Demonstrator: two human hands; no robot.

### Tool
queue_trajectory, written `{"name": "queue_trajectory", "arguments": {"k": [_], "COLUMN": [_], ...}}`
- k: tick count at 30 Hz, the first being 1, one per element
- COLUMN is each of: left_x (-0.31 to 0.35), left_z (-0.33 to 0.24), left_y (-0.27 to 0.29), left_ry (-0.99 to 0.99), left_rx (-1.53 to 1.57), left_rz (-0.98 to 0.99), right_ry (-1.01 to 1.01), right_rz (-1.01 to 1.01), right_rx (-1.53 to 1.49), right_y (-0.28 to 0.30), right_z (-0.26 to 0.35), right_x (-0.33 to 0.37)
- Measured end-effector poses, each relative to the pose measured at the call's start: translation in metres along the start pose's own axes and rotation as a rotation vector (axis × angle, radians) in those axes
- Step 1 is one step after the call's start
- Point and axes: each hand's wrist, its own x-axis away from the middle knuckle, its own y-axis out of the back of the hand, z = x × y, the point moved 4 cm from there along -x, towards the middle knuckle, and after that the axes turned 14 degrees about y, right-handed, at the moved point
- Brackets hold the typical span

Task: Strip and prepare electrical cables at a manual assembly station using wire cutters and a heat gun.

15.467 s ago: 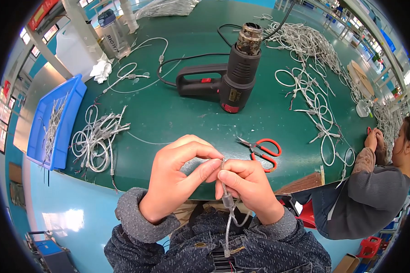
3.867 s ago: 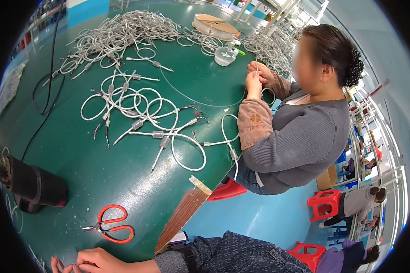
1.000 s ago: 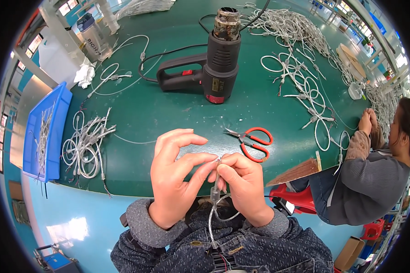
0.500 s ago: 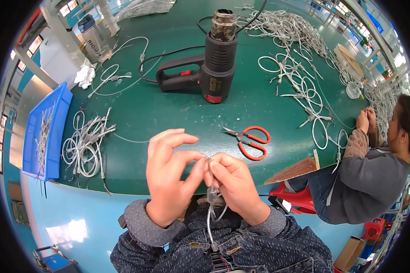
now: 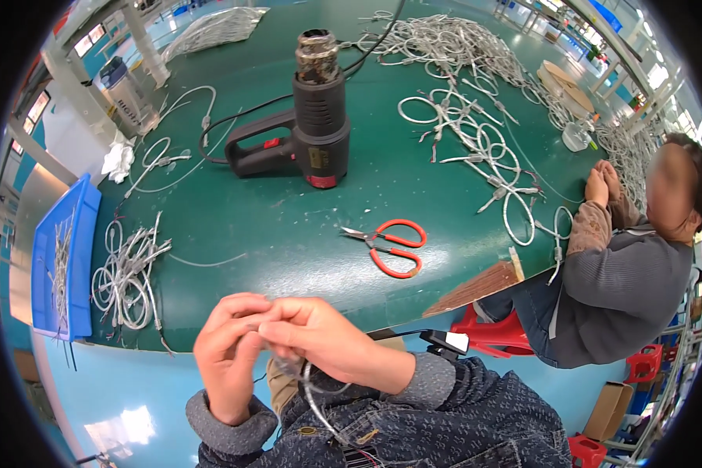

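Observation:
A silvery-white cable with a translucent grey sleeve runs from my hands down over my jacket. Its upper end is hidden between my fingers. My right hand is closed on it, thumb and fingers pinched together. Against those fingertips my left hand pinches too, curled at the end of the same cable; motion blurs the fingers slightly. Both hands are just off the near edge of the green table. Red-handled snips lie on the table beyond my right hand, blades slightly apart.
A black heat gun stands nozzle up. Cable bundles lie at left, at right and in a far heap. A blue tray holds thin wires. A co-worker sits at right beside a brown brush-like piece.
My view has shifted, so the table's things sit further left. Both hands have drawn lower and toward the left, and my left fingers have closed in against the right hand's.

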Motion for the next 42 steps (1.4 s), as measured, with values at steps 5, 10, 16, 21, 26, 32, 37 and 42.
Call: {"name": "queue_trajectory", "arguments": {"k": [5, 10, 16, 21, 26, 32, 37, 42], "left_x": [0.013, -0.007, -0.08, -0.093, -0.096, -0.099, -0.102, -0.1], "left_z": [-0.007, -0.038, 0.02, 0.04, 0.047, 0.065, 0.068, 0.057], "left_y": [0.042, 0.084, 0.068, 0.046, 0.038, 0.036, 0.04, 0.039], "left_ry": [0.101, 0.093, -0.049, -0.01, -0.035, 0.043, 0.098, 0.07], "left_rx": [0.36, 0.117, -0.591, -0.727, -0.883, -0.976, -0.886, -0.898], "left_rz": [-0.16, -0.264, 0.047, 0.082, 0.074, 0.082, 0.08, 0.157], "right_ry": [0.543, 0.444, 0.459, 0.383, 0.328, 0.305, 0.305, 0.322], "right_rz": [0.165, -0.077, -0.06, -0.089, -0.028, -0.002, 0.022, -0.107], "right_rx": [1.08, 2.131, 2.126, 2.125, 2.235, 2.3, 2.266, 2.185], "right_y": [0.018, 0.085, 0.086, 0.087, 0.089, 0.092, 0.106, 0.095], "right_z": [0.063, 0.101, 0.103, 0.116, 0.112, 0.11, 0.111, 0.12], "right_x": [-0.002, 0.007, 0.003, 0.024, 0.029, 0.017, 0.011, 0.013]}}
